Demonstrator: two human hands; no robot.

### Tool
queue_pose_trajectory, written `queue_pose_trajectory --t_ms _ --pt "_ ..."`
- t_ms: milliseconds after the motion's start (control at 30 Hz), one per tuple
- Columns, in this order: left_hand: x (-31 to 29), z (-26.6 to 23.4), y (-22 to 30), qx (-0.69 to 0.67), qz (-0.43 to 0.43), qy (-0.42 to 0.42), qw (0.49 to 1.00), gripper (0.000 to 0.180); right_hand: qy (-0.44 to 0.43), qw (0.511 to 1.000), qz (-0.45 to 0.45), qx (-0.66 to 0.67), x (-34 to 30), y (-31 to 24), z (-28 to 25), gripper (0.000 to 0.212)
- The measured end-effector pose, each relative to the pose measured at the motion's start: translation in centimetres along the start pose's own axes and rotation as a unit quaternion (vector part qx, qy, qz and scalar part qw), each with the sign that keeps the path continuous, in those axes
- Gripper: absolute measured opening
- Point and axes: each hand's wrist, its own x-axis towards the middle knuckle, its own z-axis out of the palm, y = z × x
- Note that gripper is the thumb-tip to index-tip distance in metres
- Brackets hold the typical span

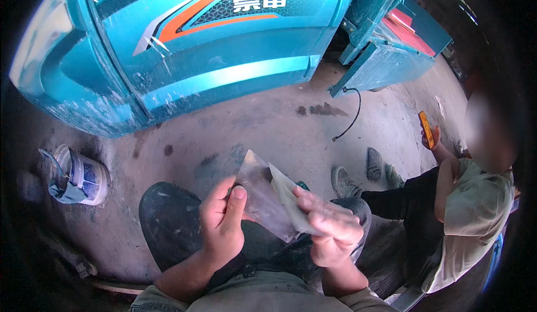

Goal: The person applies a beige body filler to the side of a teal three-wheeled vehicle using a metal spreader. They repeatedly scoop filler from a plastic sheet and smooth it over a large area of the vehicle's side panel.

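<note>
Head view: left fingers (pixel 237 197) are gripping a glossy panel (pixel 262 203), right fingers (pixel 314 204) are holding a pale sheet (pixel 286 197), uneven pulling possibly risking tears.

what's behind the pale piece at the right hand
Part of a grey sheet, held in the left hand, shows behind the pale piece; whatever lies directly behind is covered.

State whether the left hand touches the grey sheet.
Touching: the head view shows the left hand holding the grey sheet at its edge, thumb over it.
</note>
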Motion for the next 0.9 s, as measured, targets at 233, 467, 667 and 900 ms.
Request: queue_pose_trajectory --t_ms 233,467,667,900 --pt "-0.5 -0.7 0.7 0.033 0.045 0.02 0.998 0.031 -0.078 0.979 -0.045 -0.183 0.0 0.1 -1.1 0.024" --pt "-0.7 -0.6 1.6 0.031 0.063 0.051 0.996 0.031 -0.081 0.971 -0.042 -0.222 -1.3 0.5 -2.9 0.021" --pt "-0.5 -0.9 1.0 -0.079 0.06 0.04 0.994 0.033 -0.13 0.928 -0.031 -0.348 -2.5 0.9 -6.6 0.031" --pt "1.0 -1.4 0.9 -0.247 -0.164 -0.042 0.954 0.03 0.193 0.949 0.203 -0.147 -2.7 1.9 -8.5 0.023"
